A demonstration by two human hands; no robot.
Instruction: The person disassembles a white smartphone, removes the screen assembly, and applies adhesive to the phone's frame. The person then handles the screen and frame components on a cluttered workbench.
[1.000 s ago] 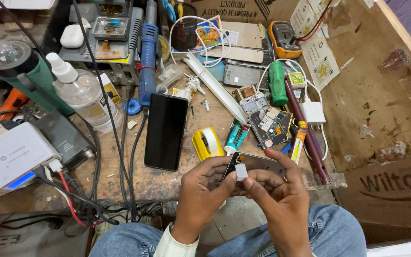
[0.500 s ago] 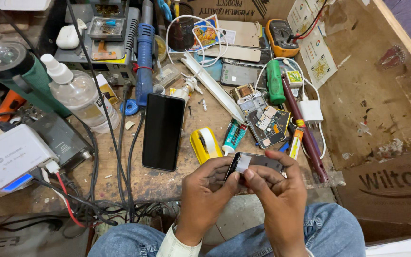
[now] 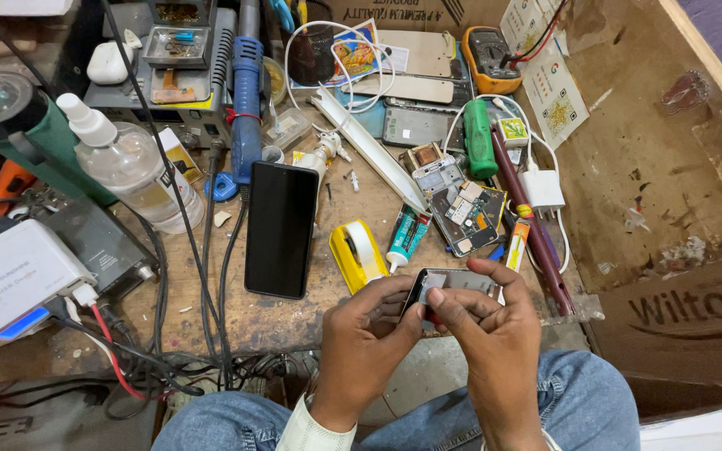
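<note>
Both of my hands hold a small dark phone part with a grey metal face point(image 3: 453, 282) above my lap, at the front edge of the wooden workbench point(image 3: 252, 321). My left hand point(image 3: 361, 342) grips its left end from below. My right hand point(image 3: 490, 326) wraps over its right side, with the thumb pressing on the part's near left corner. A black smartphone point(image 3: 281, 227) lies face up on the bench just left of my hands. Between the two sits a yellow tape dispenser point(image 3: 359, 253), and a small teal glue tube point(image 3: 405, 236) lies just beyond my hands.
An opened phone with bare circuit boards point(image 3: 468, 217), a green-handled screwdriver point(image 3: 478, 149), a white charger point(image 3: 542, 189), a plastic bottle point(image 3: 131, 171), a blue soldering tool point(image 3: 246, 100), a yellow multimeter point(image 3: 491, 55) and tangled black cables point(image 3: 185, 250) crowd the bench. A white box point(image 3: 14, 276) sits at left.
The part was held upright, edge-on between my fingertips; it now lies flatter, with its metal face up. My right thumb has come onto it.
</note>
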